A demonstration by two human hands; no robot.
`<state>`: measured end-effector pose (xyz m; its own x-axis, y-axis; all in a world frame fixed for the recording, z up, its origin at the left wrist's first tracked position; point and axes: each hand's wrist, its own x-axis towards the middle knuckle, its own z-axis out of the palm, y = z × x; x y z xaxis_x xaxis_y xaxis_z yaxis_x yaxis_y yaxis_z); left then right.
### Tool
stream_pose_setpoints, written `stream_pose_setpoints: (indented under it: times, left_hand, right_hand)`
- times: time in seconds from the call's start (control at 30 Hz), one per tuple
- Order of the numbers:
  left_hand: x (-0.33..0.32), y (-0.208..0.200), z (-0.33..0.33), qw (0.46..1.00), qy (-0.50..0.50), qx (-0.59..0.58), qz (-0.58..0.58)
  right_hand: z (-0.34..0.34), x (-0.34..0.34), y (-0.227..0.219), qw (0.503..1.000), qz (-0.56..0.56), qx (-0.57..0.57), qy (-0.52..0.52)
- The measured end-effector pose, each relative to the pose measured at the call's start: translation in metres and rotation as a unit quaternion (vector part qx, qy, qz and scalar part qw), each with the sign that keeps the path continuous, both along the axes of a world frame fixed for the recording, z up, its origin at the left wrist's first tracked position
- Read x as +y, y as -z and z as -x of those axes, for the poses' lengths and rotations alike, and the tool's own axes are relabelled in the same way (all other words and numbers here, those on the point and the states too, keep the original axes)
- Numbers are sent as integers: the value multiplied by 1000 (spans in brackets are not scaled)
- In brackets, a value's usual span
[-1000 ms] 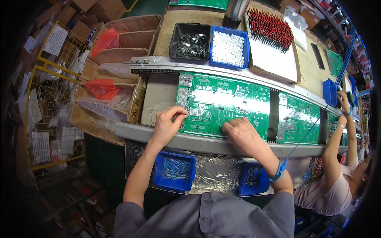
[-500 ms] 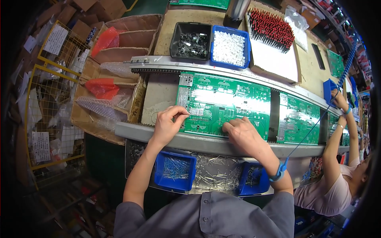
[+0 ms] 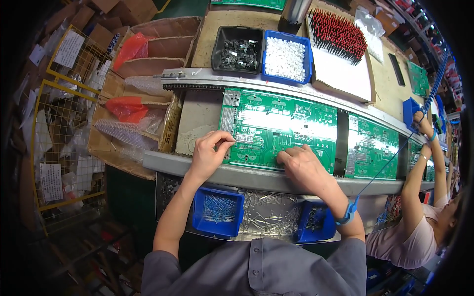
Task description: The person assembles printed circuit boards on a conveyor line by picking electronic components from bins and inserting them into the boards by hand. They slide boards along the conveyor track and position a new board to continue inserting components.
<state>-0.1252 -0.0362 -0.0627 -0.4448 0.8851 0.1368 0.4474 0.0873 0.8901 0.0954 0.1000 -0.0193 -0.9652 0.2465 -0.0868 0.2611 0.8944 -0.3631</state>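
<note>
A green circuit board [image 3: 301, 130] lies in the rail track in front of me, its surface printed with white outlines and catching a bright glare. At its left edge my left hand [image 3: 209, 154] is closed in a pinch of thumb and forefinger; whatever sits between the tips is too small to name. Over the board's near middle, my right hand [image 3: 305, 166] has its fingers curled down toward the surface, and what they hold, if anything, is hidden. A blue wrist strap [image 3: 348, 213] with a cord circles my right wrist.
Below the rail [image 3: 222, 171] are a blue bin [image 3: 241, 212] of blue leaded parts and a second blue bin [image 3: 323, 238]. Beyond it stand a black bin [image 3: 217, 64] and a blue bin [image 3: 266, 74] of white connectors. At right, another board [image 3: 370, 148] and a co-worker [image 3: 410, 237].
</note>
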Motion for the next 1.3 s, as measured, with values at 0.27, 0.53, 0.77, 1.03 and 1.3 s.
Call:
stream_pose_setpoints:
  times: [0.27,0.53,0.77,1.03,1.3]
  left_hand:
    - [-1,1,0,1000,7,10,6]
    - [-1,-3,-2,1000,6,7,8]
    - [-1,-4,-2,1000,3,9,14]
    - [1,0,-2,985,36,155,-74]
    - [3,-2,-4,983,33,175,-55]
  right_hand:
    - [0,0,-1,1000,2,8,-4]
    - [0,2,-3,1000,15,13,1]
    - [4,11,-10,998,6,64,2]
    - [14,20,-9,983,74,165,21]
    - [28,24,7,953,203,204,91]
